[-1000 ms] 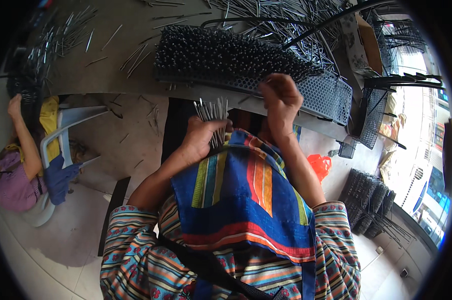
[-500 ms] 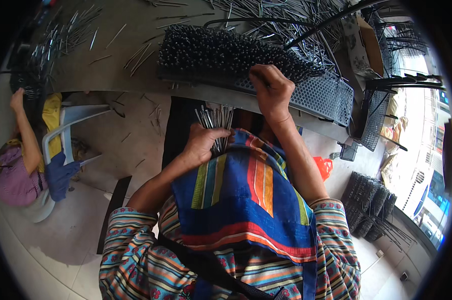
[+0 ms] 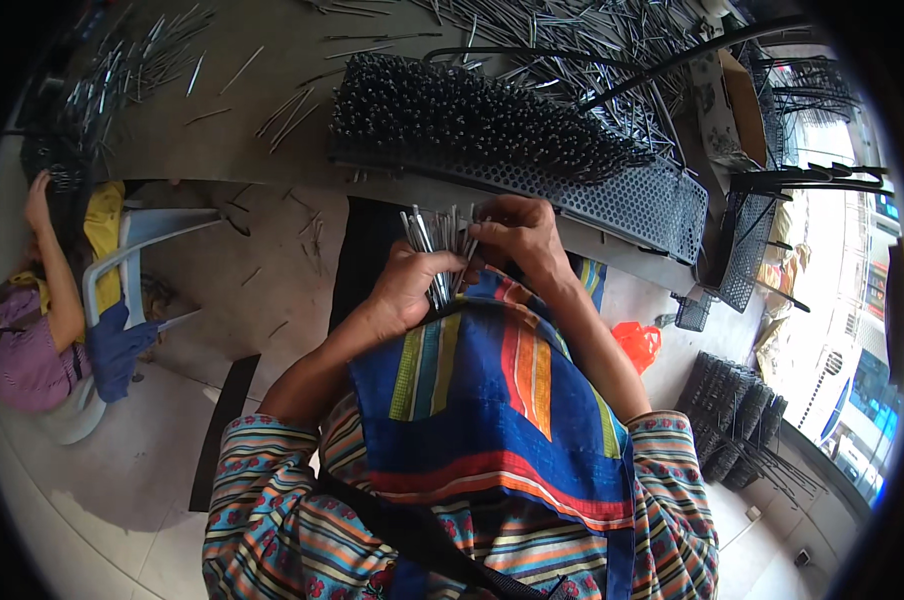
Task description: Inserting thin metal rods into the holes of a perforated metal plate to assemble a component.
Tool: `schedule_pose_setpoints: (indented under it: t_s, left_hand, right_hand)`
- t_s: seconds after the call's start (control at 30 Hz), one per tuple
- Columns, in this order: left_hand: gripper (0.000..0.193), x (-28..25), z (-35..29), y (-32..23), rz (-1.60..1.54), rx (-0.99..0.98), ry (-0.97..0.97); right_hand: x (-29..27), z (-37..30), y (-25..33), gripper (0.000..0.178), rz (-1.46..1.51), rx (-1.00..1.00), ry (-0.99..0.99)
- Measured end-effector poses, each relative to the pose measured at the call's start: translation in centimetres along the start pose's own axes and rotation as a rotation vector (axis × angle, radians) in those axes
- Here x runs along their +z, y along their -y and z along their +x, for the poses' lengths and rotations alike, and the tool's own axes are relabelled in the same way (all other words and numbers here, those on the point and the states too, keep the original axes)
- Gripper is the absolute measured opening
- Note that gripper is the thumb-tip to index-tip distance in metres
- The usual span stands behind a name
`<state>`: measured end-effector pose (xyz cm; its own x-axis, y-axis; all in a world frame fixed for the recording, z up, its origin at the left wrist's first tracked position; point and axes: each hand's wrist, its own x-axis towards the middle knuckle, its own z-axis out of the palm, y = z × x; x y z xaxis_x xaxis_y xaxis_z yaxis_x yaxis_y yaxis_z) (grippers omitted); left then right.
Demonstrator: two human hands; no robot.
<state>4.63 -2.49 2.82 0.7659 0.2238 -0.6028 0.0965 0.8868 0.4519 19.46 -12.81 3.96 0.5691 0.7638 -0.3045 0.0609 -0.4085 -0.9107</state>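
Observation:
A bundle of thin silvery metal rods (image 3: 432, 236) stands nearly upright in my left hand (image 3: 409, 287), whose fingers are wrapped round it above my lap. My right hand (image 3: 524, 238) is at the right side of the bundle, thumb and fingers pinched on a rod near its upper end. Just beyond both hands, a perforated metal rack (image 3: 662, 205) rests along the table's near edge. Many dark rods (image 3: 472, 115) are packed upright in it, and its right part shows bare holes. The striped blue apron (image 3: 492, 400) covers my lap.
Loose rods (image 3: 562, 50) are heaped on the table (image 3: 262, 150) behind the rack, with more at the far left. An open carton (image 3: 737, 110) stands at the right. A co-worker in purple (image 3: 32, 340) sits at left by a pale chair (image 3: 152, 230). Dark racks (image 3: 732, 410) lie on the floor.
My right hand has come down from the rack toward me and now meets the bundle. My left hand still holds the rods in about the same place.

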Motion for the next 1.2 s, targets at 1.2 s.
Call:
schedule_pose_setpoints:
  t_s: [1.2]
  left_hand:
    - [0.012,-3.5,-1.1,-1.3,-0.022,0.030,-0.182]
  right_hand:
    - [4.2,4.8,5.4,0.013,-0.124,-0.637,-0.392]
